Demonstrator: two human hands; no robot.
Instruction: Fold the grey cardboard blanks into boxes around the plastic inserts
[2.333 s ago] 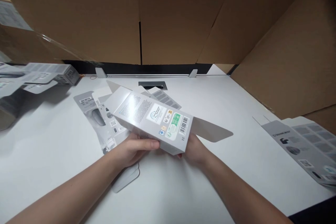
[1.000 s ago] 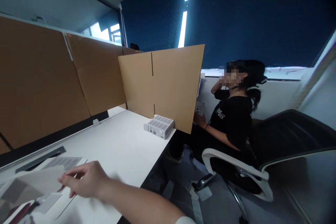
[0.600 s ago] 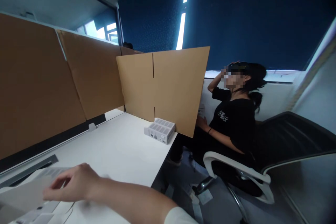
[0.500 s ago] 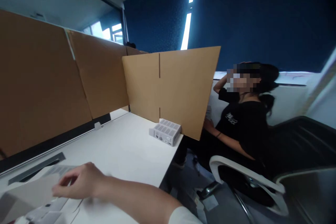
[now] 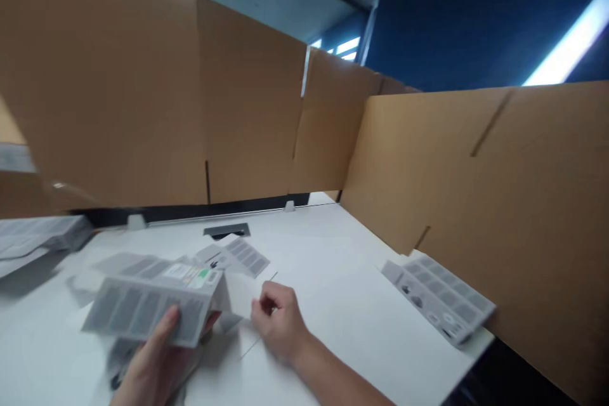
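Note:
My left hand (image 5: pixel 157 358) grips a small white carton (image 5: pixel 143 311) printed with grey panels and a green mark, its thumb lying across the front face. The carton is tilted, and a plain white flap (image 5: pixel 240 292) stands out from its right end. Close to that flap's outer edge is my right hand (image 5: pixel 280 323), its fingers curled closed. Whether the fingertips pinch the flap is unclear. Behind the held carton lies another grey-panelled carton piece (image 5: pixel 247 257) on the white table (image 5: pixel 333 279). Blur hides what is under my left hand.
A similar carton (image 5: pixel 442 298) lies at the table's right edge, against a cardboard partition (image 5: pixel 476 203). More cardboard panels (image 5: pixel 252 120) stand along the back. Several stacked cartons (image 5: pixel 42 235) sit at the far left. A grey cable slot (image 5: pixel 226 230) is set into the table.
The view has swung left, bringing my left hand and its carton into sight. The seated person at the right is out of view. My right hand's fingers have curled tighter.

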